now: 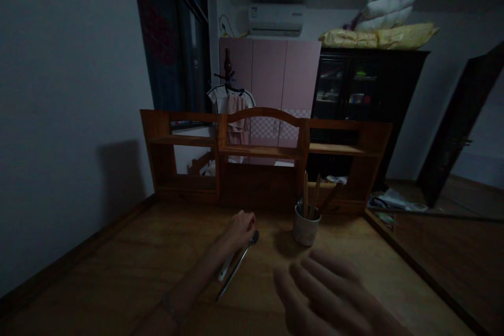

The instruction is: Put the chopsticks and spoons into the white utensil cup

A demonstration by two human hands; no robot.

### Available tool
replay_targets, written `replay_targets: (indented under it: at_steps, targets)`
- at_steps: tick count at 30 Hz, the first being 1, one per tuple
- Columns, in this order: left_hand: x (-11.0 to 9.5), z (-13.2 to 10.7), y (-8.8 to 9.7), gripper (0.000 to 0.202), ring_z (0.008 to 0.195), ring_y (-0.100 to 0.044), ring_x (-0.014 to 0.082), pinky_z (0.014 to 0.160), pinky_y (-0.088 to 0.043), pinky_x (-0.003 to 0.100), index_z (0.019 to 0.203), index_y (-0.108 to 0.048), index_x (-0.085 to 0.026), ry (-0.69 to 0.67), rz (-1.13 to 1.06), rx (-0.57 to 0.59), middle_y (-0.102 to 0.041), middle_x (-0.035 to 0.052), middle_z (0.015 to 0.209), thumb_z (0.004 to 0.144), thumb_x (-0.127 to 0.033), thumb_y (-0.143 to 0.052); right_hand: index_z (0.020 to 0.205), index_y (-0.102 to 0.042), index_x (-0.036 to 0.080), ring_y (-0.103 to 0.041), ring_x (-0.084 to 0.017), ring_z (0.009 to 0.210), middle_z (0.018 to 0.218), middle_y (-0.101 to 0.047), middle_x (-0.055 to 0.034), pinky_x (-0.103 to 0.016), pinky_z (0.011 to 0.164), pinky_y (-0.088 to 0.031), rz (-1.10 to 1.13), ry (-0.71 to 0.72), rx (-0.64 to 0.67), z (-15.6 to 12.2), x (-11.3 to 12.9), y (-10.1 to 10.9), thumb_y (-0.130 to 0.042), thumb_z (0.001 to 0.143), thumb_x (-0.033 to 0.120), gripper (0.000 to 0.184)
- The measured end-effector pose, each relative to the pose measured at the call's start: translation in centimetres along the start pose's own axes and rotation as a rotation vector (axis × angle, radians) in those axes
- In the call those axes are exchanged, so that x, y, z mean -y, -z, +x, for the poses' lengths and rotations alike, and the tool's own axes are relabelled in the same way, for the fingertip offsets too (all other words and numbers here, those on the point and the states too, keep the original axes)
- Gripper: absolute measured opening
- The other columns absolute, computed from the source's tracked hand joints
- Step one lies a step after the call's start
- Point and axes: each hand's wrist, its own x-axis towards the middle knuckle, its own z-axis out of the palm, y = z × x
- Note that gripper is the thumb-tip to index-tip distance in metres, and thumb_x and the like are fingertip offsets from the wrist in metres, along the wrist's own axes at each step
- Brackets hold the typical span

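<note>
My left hand [239, 231] rests on the wooden desk [129, 268], its fingers curled over the upper end of two long metal utensils [236, 265], one with a round spoon-like tip. To their right stands a white cup [306, 229] holding several wooden chopsticks. My right hand [331, 294] hovers low in front of the cup, close to the camera, fingers stretched out and apart, a little blurred, holding nothing.
A low wooden shelf unit [263, 152] runs along the back of the desk. Behind it are a pink wardrobe [283, 76], a dark glass cabinet [354, 89] topped with bedding, hanging clothes and a dark window. The room is dim.
</note>
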Motion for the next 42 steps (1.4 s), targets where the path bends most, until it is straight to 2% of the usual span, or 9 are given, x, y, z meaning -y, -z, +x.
replay_targets:
  at_steps: [3, 6, 10, 15, 21, 25, 33, 37, 42]
  targets:
    - [0.4, -0.2, -1.1, 0.013, 0.090, -0.051, 0.0198, 0.082, -0.037, 0.030, 0.084, -0.060, -0.019, 0.002, 0.023, -0.025, -0.060, 0.0043, 0.086, 0.085, -0.021, -0.047, 0.112, -0.059, 0.016, -0.055, -0.017, 0.050, 0.062, -0.062, -0.0023, -0.031, 0.047, -0.041, -0.103, 0.196, 0.093, -1.1, -4.7, -7.0, -0.049, 0.087, 0.015, 0.028]
    - [1.0, -0.8, -1.7, 0.016, 0.094, -0.049, 0.0211, 0.085, -0.036, 0.033, 0.086, -0.058, -0.019, -0.020, 0.064, -0.061, -0.058, 0.0045, 0.092, 0.086, -0.032, -0.050, 0.106, -0.059, 0.014, -0.055, -0.017, 0.050, 0.062, -0.061, -0.0033, -0.031, 0.050, -0.038, -0.098, 0.073, 0.154, -4.4, -7.6, -12.8, -0.046, 0.086, 0.017, 0.024]
    - [1.7, -1.3, -2.3, 0.033, 0.096, -0.047, 0.0247, 0.088, -0.035, 0.038, 0.089, -0.057, -0.019, -0.025, 0.152, -0.045, -0.056, 0.0061, 0.097, 0.080, -0.051, -0.057, 0.093, -0.057, 0.018, -0.056, -0.014, 0.051, 0.064, -0.062, -0.0017, -0.027, 0.051, -0.033, 0.046, -0.239, 0.283, -7.6, -8.3, -16.2, -0.044, 0.085, 0.012, 0.017]
    - [2.0, -1.6, -2.8, 0.035, 0.098, -0.047, 0.0270, 0.090, -0.033, 0.041, 0.087, -0.057, -0.018, -0.017, 0.206, -0.002, -0.055, 0.0077, 0.098, 0.078, -0.052, -0.058, 0.098, -0.057, 0.022, -0.057, -0.014, 0.050, 0.063, -0.063, -0.0006, -0.025, 0.050, -0.031, 0.230, -0.491, 0.300, -8.0, -7.6, -17.0, -0.039, 0.093, 0.018, 0.020]
    - [2.1, -1.7, -3.6, 0.022, 0.095, -0.048, 0.0253, 0.088, -0.033, 0.040, 0.078, -0.059, -0.019, -0.053, 0.182, 0.005, -0.057, 0.0056, 0.090, 0.083, -0.040, -0.055, 0.103, -0.060, 0.021, -0.059, -0.013, 0.051, 0.065, -0.064, -0.0013, -0.022, 0.051, -0.032, 0.325, -0.586, 0.279, -8.1, -7.3, -17.2, -0.041, 0.093, 0.020, 0.021]
    - [2.1, -1.5, -3.8, 0.029, 0.091, -0.048, 0.0230, 0.085, -0.033, 0.039, 0.069, -0.058, -0.020, -0.075, 0.122, 0.006, -0.057, 0.0031, 0.081, 0.088, -0.039, -0.051, 0.103, -0.061, 0.020, -0.060, -0.013, 0.055, 0.068, -0.065, -0.0021, -0.021, 0.052, -0.033, 0.350, -0.670, 0.292, -7.8, -7.4, -16.9, -0.039, 0.096, 0.023, 0.023]
    - [0.4, -1.6, -2.9, 0.022, 0.093, -0.046, 0.0212, 0.087, -0.033, 0.040, 0.076, -0.062, -0.020, -0.216, 0.045, -0.044, -0.058, 0.0028, 0.085, 0.091, -0.027, -0.047, 0.136, -0.041, 0.024, -0.065, -0.020, 0.065, 0.081, -0.069, -0.0049, -0.024, 0.059, -0.042, 0.364, -0.787, 0.234, -8.0, -7.9, -17.5, -0.042, 0.097, 0.031, 0.040]
    - [-0.6, -1.9, -2.2, 0.013, 0.095, -0.045, 0.0211, 0.091, -0.032, 0.041, 0.077, -0.059, -0.019, -0.298, 0.014, -0.040, -0.056, 0.0032, 0.088, 0.087, -0.022, -0.052, 0.131, -0.046, 0.020, -0.065, -0.021, 0.075, 0.092, -0.068, -0.0086, -0.027, 0.067, -0.046, 0.435, -0.810, 0.148, -8.1, -7.9, -17.6, -0.042, 0.096, 0.032, 0.037]
    - [-1.3, -2.1, -1.7, 0.005, 0.093, -0.045, 0.0201, 0.094, -0.032, 0.039, 0.077, -0.055, -0.018, -0.346, -0.040, -0.035, -0.054, 0.0024, 0.087, 0.081, -0.019, -0.057, 0.109, -0.057, 0.021, -0.063, -0.018, 0.084, 0.096, -0.066, -0.0048, -0.025, 0.074, -0.045, 0.626, -0.757, 0.070, -7.1, -7.6, -16.9, -0.045, 0.096, 0.028, 0.020]
